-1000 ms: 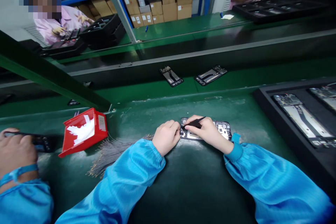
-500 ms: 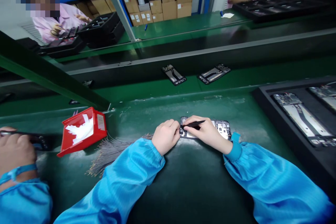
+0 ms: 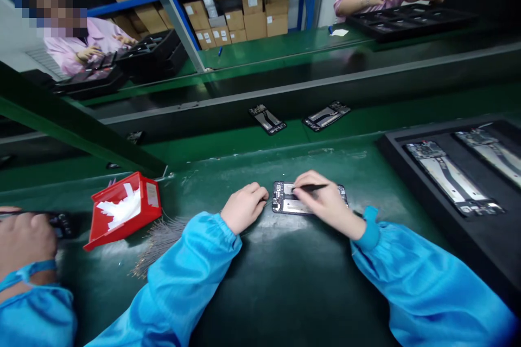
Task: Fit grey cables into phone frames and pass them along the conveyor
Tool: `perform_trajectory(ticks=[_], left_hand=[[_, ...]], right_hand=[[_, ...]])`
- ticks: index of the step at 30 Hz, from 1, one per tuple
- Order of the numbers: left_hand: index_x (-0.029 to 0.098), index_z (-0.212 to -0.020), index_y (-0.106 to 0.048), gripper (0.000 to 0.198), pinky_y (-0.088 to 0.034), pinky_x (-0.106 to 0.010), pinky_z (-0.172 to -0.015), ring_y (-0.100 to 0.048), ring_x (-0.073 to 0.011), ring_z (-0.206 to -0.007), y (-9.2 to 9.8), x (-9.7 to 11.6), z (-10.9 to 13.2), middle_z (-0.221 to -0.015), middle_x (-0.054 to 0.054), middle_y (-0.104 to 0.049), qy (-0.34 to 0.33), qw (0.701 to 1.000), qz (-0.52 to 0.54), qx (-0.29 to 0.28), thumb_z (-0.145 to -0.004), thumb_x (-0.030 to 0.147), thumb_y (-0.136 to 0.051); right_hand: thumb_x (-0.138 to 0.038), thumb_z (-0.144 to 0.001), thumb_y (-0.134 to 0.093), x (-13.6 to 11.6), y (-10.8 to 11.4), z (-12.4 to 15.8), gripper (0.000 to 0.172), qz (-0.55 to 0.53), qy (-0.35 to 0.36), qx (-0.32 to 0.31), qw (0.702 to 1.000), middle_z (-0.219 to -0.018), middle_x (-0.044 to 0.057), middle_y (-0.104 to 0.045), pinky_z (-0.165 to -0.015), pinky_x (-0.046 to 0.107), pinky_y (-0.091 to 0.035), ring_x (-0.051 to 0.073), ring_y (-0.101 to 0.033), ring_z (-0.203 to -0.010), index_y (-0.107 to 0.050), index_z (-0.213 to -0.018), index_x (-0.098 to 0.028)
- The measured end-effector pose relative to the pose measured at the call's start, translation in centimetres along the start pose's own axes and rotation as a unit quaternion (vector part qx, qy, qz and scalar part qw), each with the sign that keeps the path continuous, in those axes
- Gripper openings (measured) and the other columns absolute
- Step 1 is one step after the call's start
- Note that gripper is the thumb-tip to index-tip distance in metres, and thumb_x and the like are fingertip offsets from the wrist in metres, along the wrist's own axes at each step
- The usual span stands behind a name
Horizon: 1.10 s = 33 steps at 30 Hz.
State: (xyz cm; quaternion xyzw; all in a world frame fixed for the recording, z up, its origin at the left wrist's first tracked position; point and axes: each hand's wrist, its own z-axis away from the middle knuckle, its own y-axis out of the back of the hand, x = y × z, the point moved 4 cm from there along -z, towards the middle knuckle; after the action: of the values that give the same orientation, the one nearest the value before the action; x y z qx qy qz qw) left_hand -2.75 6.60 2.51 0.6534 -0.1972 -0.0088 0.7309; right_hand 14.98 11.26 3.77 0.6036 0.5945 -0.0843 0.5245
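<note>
An opened phone body [image 3: 290, 205] lies flat on the green work surface [image 3: 285, 271] in front of me. My right hand [image 3: 325, 203] rests over its right half, fingers pinched on black tweezers [image 3: 310, 188] whose tip points left at the phone's inner board. My left hand [image 3: 243, 207] sits curled just left of the phone, its fingertips close to the phone's left end. Whether anything is in it I cannot make out.
A red bin [image 3: 122, 209] with white pieces and a fan of thin grey strips [image 3: 157, 241] lie to my left. A black tray [image 3: 456, 184] of phone bodies stands right. Two more phones [image 3: 266, 119] ride the belt behind. A co-worker's hand [image 3: 24, 238] works at far left.
My left hand has drawn back a little from the phone's left end. My right hand with the tweezers has shifted slightly right over the phone. The view has swung a bit.
</note>
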Motion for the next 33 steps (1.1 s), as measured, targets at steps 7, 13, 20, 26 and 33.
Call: perform_trajectory(ticks=[7,13,20,26,33], left_hand=[[0.020,-0.084,-0.052,0.012,-0.039,-0.027,-0.066,-0.048,-0.0155,-0.075,-0.1,3.2,0.8,-0.084,-0.002,-0.053,-0.198,0.974,-0.113,0.001,-0.087,0.020,-0.040],[0.018,-0.076,-0.050,0.015,-0.036,-0.029,-0.062,-0.045,-0.0156,-0.071,-1.1,4.9,1.0,-0.079,-0.002,-0.051,-0.236,0.961,-0.144,0.034,-0.086,0.018,-0.039],[0.017,-0.078,-0.051,0.010,-0.036,-0.030,-0.063,-0.045,-0.0171,-0.072,-1.3,5.7,0.4,-0.080,-0.004,-0.051,-0.213,0.967,-0.140,0.022,-0.082,0.017,-0.042],[0.018,-0.083,-0.054,0.011,-0.036,-0.029,-0.064,-0.047,-0.0168,-0.073,-2.1,6.6,-0.5,-0.079,-0.003,-0.052,-0.186,0.975,-0.110,0.051,-0.082,0.018,-0.043],[0.018,-0.078,-0.054,0.013,-0.033,-0.029,-0.062,-0.045,-0.0161,-0.069,-2.3,6.5,-0.4,-0.074,-0.002,-0.050,-0.197,0.969,-0.116,0.088,-0.083,0.018,-0.042]], right_hand=[[-0.025,-0.083,-0.045,4.6,7.1,4.3,0.012,0.195,-0.143,0.129,0.962,-0.069,0.001,-0.050,-0.059,0.028,-0.037,0.016,-0.049,-0.062,-0.048,-0.073,-0.020],[-0.030,-0.084,-0.048,4.2,5.2,4.8,0.013,0.119,-0.149,0.055,0.980,-0.073,0.002,-0.054,-0.060,0.027,-0.039,0.015,-0.051,-0.065,-0.051,-0.077,-0.019],[-0.026,-0.083,-0.052,2.8,4.0,4.6,0.010,-0.052,-0.123,-0.004,0.991,-0.083,0.004,-0.057,-0.072,0.030,-0.043,0.016,-0.055,-0.080,-0.057,-0.078,-0.019],[-0.023,-0.079,-0.056,2.6,4.1,5.8,0.006,-0.080,-0.132,-0.015,0.988,-0.085,0.004,-0.059,-0.073,0.031,-0.045,0.017,-0.056,-0.081,-0.058,-0.083,-0.019],[-0.020,-0.077,-0.056,2.5,3.8,5.8,0.004,-0.065,-0.153,-0.036,0.985,-0.080,0.004,-0.060,-0.067,0.028,-0.047,0.016,-0.058,-0.076,-0.059,-0.080,-0.018]])
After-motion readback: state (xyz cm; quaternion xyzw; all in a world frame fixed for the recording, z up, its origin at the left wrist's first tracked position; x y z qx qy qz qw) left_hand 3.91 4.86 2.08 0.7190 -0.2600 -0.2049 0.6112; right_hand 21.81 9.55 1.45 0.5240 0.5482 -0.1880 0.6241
